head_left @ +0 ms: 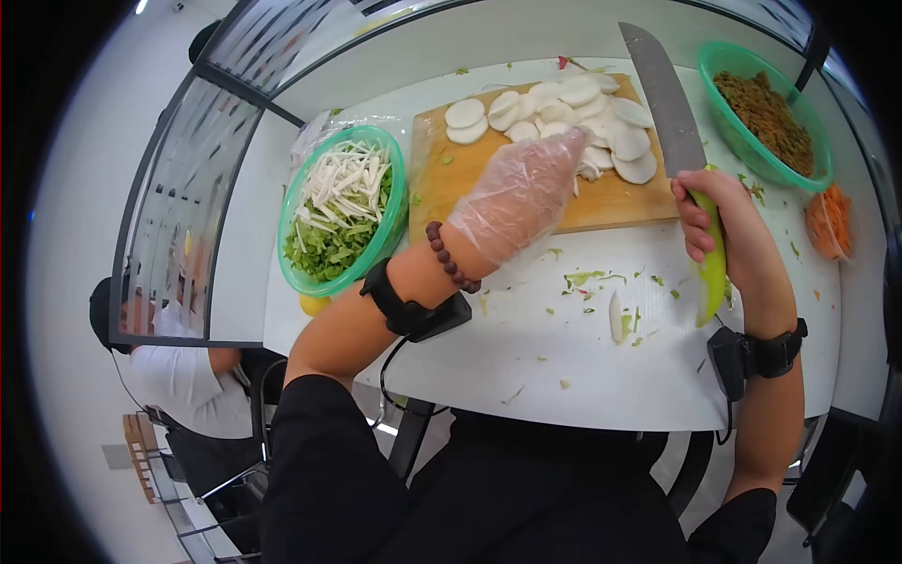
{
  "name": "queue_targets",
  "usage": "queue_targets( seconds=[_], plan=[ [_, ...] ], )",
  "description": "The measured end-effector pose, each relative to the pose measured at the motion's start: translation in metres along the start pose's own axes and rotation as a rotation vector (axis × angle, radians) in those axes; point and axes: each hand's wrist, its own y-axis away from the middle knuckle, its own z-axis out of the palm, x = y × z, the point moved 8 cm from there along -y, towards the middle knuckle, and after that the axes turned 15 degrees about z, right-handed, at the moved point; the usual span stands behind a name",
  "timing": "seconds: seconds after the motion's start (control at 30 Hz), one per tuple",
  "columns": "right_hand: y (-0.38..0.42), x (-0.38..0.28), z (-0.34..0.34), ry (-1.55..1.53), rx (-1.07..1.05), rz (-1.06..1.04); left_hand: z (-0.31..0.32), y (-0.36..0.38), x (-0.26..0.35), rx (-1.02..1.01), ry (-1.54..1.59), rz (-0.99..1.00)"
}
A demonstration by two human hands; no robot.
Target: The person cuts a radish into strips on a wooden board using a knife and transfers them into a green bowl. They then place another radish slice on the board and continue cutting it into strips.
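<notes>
My right hand point(719, 221) is wrapped around the light green handle of a kitchen knife point(663, 99). Its broad blade points away from me, beside the right edge of a wooden cutting board point(451, 193). On the board lie many thin round slices of white radish point(631, 143), mostly overlapping. My left hand point(521, 193), in a clear plastic glove, is over the board with its fingers drawn together on the slices. Its fingertips are partly hidden among them.
A green basket point(402, 211) of shredded white strips and chopped greens stands left of the board. At the back right is another green basket point(819, 132) with brown crumbly food, near bagged orange shreds point(829, 223). Scraps dot the white table point(489, 367). Another person point(193, 376) sits at left.
</notes>
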Motion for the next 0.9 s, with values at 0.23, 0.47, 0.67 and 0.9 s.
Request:
queue_targets(
  seconds=[0.23, 0.47, 0.67, 0.9],
  plan=[
    [-0.009, 0.006, -0.007, 0.006, 0.020, 0.024, -0.001, 0.002, 0.005, -0.130, -0.026, 0.033],
    [-0.008, 0.003, -0.012, -0.003, 0.071, -0.013, -0.170, 0.072, -0.038, 0.031, -0.050, -0.398],
    [-0.008, 0.004, -0.010, -0.007, 0.081, -0.002, -0.203, 0.137, -0.105, -0.291, -0.226, -0.607],
    [-0.009, 0.004, -0.010, -0.004, 0.061, -0.005, -0.119, 0.178, -0.122, -0.330, -0.159, -0.273]
  ],
)
